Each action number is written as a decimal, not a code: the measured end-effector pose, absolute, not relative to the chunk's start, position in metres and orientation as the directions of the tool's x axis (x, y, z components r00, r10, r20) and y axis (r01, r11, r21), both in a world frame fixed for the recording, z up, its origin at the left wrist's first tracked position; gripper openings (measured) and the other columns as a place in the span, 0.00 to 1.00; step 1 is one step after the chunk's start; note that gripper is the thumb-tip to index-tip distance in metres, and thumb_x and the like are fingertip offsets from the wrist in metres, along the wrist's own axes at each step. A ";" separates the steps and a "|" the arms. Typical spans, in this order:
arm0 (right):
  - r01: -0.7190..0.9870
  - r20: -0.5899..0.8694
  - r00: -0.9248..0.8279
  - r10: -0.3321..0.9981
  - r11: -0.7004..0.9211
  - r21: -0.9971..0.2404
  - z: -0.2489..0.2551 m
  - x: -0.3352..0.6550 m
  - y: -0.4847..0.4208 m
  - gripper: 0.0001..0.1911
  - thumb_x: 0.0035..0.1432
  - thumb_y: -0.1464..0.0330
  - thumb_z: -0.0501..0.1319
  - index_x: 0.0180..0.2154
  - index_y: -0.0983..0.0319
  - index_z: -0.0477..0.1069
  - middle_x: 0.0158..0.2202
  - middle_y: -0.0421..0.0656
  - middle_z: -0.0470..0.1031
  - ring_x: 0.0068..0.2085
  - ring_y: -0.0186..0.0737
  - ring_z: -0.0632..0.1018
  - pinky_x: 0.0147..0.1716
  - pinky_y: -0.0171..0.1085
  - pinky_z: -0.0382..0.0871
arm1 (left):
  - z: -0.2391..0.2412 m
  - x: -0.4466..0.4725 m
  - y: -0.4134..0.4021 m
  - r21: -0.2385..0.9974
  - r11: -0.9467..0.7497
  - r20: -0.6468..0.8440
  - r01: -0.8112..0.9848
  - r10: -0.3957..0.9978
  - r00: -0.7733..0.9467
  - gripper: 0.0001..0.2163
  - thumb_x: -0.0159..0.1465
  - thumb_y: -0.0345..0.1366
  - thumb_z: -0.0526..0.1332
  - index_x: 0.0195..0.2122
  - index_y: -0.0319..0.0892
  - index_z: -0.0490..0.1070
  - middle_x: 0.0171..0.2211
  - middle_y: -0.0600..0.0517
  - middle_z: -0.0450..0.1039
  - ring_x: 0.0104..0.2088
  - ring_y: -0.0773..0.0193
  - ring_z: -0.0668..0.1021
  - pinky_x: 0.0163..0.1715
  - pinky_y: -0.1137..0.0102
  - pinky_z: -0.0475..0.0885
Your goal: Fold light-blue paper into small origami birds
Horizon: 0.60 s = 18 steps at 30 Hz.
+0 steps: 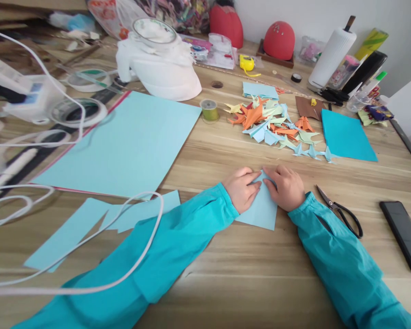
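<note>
A light blue sheet of paper lies on the wooden table, its upper end narrowing to a folded-looking point. My left hand presses on its left side, fingers together and tips near the top point. From the other side my right hand grips the upper right edge with bent thumb and forefinger. Part of the sheet is hidden beneath both hands. Scissors with black handles rest just right of my right wrist. Beyond my hands is a heap of folded paper cranes in orange, blue, green and yellow.
A large light blue sheet and cut paper strips lie left. White cables loop across near my left sleeve. A thread spool, a teal square and a stack of blue paper are farther back. A phone lies right.
</note>
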State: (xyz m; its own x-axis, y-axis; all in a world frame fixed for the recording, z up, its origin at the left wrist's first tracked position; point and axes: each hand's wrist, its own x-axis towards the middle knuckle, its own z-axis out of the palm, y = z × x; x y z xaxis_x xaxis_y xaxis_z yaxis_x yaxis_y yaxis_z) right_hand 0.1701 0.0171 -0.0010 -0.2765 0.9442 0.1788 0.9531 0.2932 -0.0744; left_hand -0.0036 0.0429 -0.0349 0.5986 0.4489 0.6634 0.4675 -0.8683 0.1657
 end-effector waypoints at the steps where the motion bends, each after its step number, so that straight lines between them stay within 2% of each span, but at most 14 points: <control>1: 0.953 0.181 -0.277 0.944 0.294 -0.074 -0.001 0.170 0.017 0.20 0.61 0.61 0.50 0.52 0.58 0.69 0.34 0.46 0.70 0.35 0.42 0.69 0.32 0.36 0.56 | -0.035 -0.004 0.043 0.169 -0.867 0.659 0.468 0.453 0.600 0.13 0.63 0.34 0.52 0.34 0.36 0.77 0.43 0.42 0.74 0.39 0.58 0.70 0.38 0.62 0.74; 11: 0.953 0.184 -0.275 0.944 0.292 -0.077 -0.002 0.171 0.017 0.20 0.60 0.61 0.50 0.51 0.58 0.69 0.34 0.46 0.70 0.35 0.42 0.69 0.32 0.37 0.56 | -0.025 -0.012 0.034 0.225 -0.798 0.528 0.560 0.583 0.618 0.13 0.62 0.37 0.54 0.40 0.42 0.76 0.49 0.45 0.71 0.46 0.53 0.68 0.41 0.56 0.69; 15: 0.952 0.184 -0.286 0.940 0.301 -0.059 -0.002 0.170 0.017 0.20 0.61 0.61 0.50 0.51 0.58 0.69 0.34 0.47 0.70 0.35 0.42 0.69 0.32 0.37 0.55 | -0.026 -0.012 0.033 0.205 -0.806 0.515 0.556 0.572 0.639 0.13 0.63 0.36 0.53 0.41 0.41 0.76 0.49 0.45 0.71 0.46 0.54 0.68 0.41 0.57 0.69; 18: 0.951 0.171 -0.304 0.937 0.308 0.002 0.001 0.168 0.016 0.20 0.62 0.61 0.48 0.52 0.58 0.68 0.34 0.47 0.69 0.35 0.42 0.68 0.31 0.38 0.54 | -0.028 -0.011 0.034 0.164 -0.814 0.513 0.558 0.553 0.656 0.14 0.63 0.37 0.52 0.41 0.40 0.75 0.48 0.45 0.72 0.45 0.54 0.68 0.41 0.57 0.68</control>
